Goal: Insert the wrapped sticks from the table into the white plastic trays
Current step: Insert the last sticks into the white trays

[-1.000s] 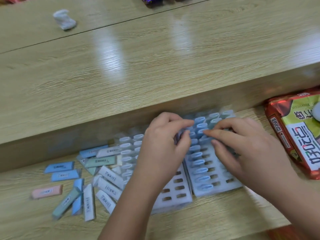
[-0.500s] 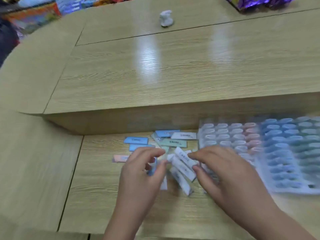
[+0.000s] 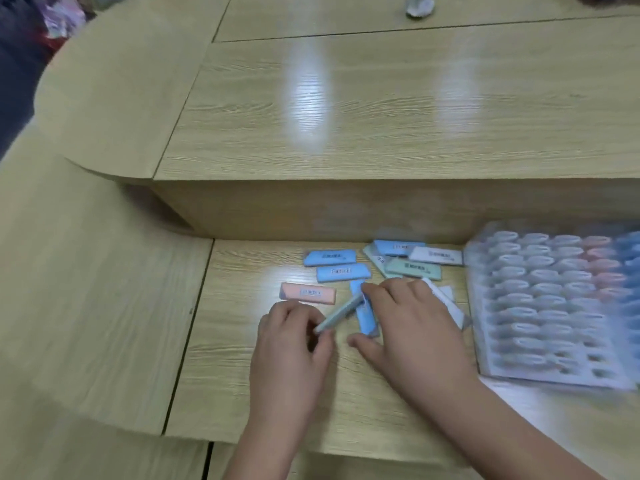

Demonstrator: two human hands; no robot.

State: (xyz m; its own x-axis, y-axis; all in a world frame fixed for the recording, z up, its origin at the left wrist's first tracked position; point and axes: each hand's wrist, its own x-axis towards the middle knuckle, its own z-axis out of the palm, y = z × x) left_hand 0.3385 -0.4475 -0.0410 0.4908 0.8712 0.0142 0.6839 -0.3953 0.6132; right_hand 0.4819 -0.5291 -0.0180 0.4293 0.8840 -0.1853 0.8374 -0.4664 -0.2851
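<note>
Several wrapped sticks lie loose on the low table: a pink stick (image 3: 307, 293), two blue sticks (image 3: 329, 257) above it, and a green stick (image 3: 412, 268) and a white stick (image 3: 435, 255) farther right. My left hand (image 3: 292, 344) pinches the lower end of a pale green stick (image 3: 341, 312), lifted at a slant. My right hand (image 3: 408, 327) rests over the pile, fingertips on the slanted stick's upper end and a blue stick (image 3: 363, 315). The white plastic trays (image 3: 554, 370) sit at the right, blurred, most slots filled.
A raised wooden shelf (image 3: 346, 209) runs along the back of the low table. A crumpled white scrap (image 3: 419, 6) lies far back on the upper surface. The table curves away at the left.
The view swung left from the trays to the loose pile. Both hands left the trays and came to the sticks; my left hand has lifted a pale green stick.
</note>
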